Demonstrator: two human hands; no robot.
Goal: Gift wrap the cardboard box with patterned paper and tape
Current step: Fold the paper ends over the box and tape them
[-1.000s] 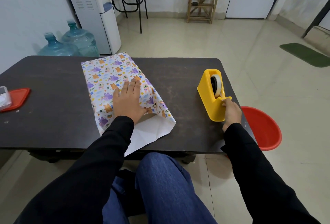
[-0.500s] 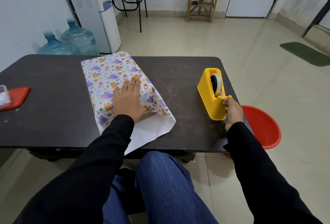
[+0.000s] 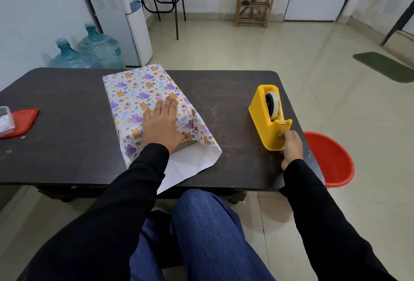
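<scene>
Patterned paper (image 3: 139, 92) is folded over the cardboard box (image 3: 187, 144) in the middle of the dark table (image 3: 67, 137). Only a sliver of the box shows at the paper's open near end. The paper's white underside (image 3: 190, 164) sticks out toward me, over the table edge. My left hand (image 3: 162, 123) lies flat on top of the paper, fingers straight, pressing it down. A yellow tape dispenser (image 3: 266, 112) stands at the right. My right hand (image 3: 291, 146) is at its near end, just below the cutter, with thumb and fingers pinching the tape end; the strip is barely visible.
A red lid with a clear container (image 3: 13, 121) lies at the table's left edge. A red basin (image 3: 331, 159) stands on the floor right of the table. Water jugs (image 3: 89, 54) and a dispenser (image 3: 118, 11) stand behind the table.
My right hand has drawn down and toward me from the dispenser's cutter. My left hand has stayed flat on the paper.
</scene>
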